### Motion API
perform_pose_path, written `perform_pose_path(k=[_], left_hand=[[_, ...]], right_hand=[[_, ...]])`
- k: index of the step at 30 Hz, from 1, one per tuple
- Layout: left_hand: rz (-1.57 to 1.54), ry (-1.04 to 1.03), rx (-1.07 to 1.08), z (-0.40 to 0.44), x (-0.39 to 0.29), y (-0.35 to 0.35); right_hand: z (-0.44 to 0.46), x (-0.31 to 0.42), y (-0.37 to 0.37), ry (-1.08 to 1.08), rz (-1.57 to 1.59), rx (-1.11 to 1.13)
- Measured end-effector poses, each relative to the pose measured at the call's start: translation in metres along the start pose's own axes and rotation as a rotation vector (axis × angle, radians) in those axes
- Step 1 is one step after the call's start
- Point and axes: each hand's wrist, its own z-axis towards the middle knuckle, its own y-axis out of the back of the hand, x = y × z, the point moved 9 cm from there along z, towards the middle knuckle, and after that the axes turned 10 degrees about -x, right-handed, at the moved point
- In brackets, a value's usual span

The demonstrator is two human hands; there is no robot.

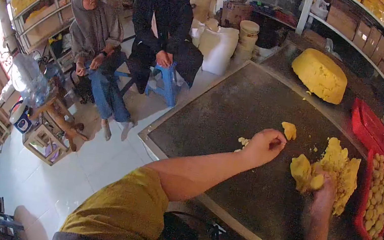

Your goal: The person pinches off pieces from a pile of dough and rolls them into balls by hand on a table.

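My left hand (265,147) is over the dark tabletop (236,102) with its fingers curled in; whether anything is between them is hidden. Just beyond its fingertips lies a small lump of yellow dough (289,131). Several small pale pieces (243,142) sit beside the wrist. My right hand (325,191), partly blurred, is closed around a piece of yellow dough (317,181). It rests against a crumbly yellow dough mass (342,169), with another torn chunk (299,169) to its left.
A large yellow dough block (319,74) stands at the back. On the right, a red basket (360,221) holds many small dough balls (378,196), near another red basket (370,126). Two people sit on stools (165,84) across the table. Shelves (365,42) line the walls.
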Motion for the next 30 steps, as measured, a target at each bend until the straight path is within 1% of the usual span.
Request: perform_pose_path(k=[1,2,4,6,7,9,10,12,13,15,16,18,19,21,22,24,25,27,28,30], left_hand=[[0.001,-0.009,-0.005,0.003,-0.001,0.0],[0.0,-0.021,-0.008,0.005,-0.002,0.0],[-0.057,-0.028,-0.014,0.004,-0.003,-0.001],[-0.046,-0.071,-0.016,0.003,-0.005,0.0],[-0.033,-0.106,-0.017,0.003,-0.007,0.001],[-0.044,-0.091,-0.023,0.004,-0.005,0.0],[-0.055,-0.075,-0.028,0.004,-0.003,0.0],[-0.059,-0.072,-0.016,0.003,-0.002,-0.002],[-0.063,-0.069,-0.008,0.003,-0.002,-0.002],[-0.038,-0.078,-0.006,0.002,-0.004,-0.003],[-0.01,-0.089,-0.002,0.001,-0.006,-0.004],[-0.029,-0.092,0.004,0.0,-0.006,-0.004],[-0.045,-0.098,0.005,0.0,-0.006,-0.005],[-0.055,-0.109,-0.006,0.0,-0.005,-0.005],[-0.063,-0.116,-0.019,0.001,-0.004,-0.003],[-0.049,-0.117,-0.028,0.002,0.001,-0.003],[-0.037,-0.117,-0.032,0.002,0.001,-0.002],[-0.019,-0.076,-0.002,0.002,0.003,-0.004],[-0.001,-0.037,0.027,0.001,0.004,-0.006],[0.01,-0.039,0.037,0.001,0.001,-0.005]], right_hand=[[0.001,0.003,0.001,0.044,0.004,-0.031],[0.005,0.005,0.011,0.217,-0.074,-0.025],[0.003,0.023,0.01,0.399,-0.145,-0.021],[0.004,0.001,0.012,0.001,-0.097,0.034],[0.006,0.001,0.013,0.002,-0.096,0.034],[0.007,-0.017,0.022,-0.207,0.009,-0.038],[0.007,-0.019,0.022,-0.208,0.01,-0.039],[0.004,0.007,0.012,0.195,-0.076,0.072],[0.008,-0.001,0.011,0.193,-0.077,0.071],[0.001,0.017,-0.003,0.752,-0.898,-0.052],[-0.002,0.019,-0.005,0.75,-0.901,-0.055],[-0.03,0.028,-0.041,0.951,-0.963,0.165],[-0.03,0.028,-0.038,0.95,-0.965,0.162],[-0.015,0.03,-0.019,0.849,-0.74,0.056],[-0.009,0.027,-0.012,0.852,-0.739,0.057],[0.014,0.017,0.026,0.614,-0.469,-0.112],[0.004,0.03,0.018,0.612,-0.47,-0.111],[-0.003,0.015,0.021,0.056,-0.303,-0.155],[0.0,0.01,0.025,0.054,-0.302,-0.16],[0.011,-0.013,0.025,0.05,-0.36,-0.025]])
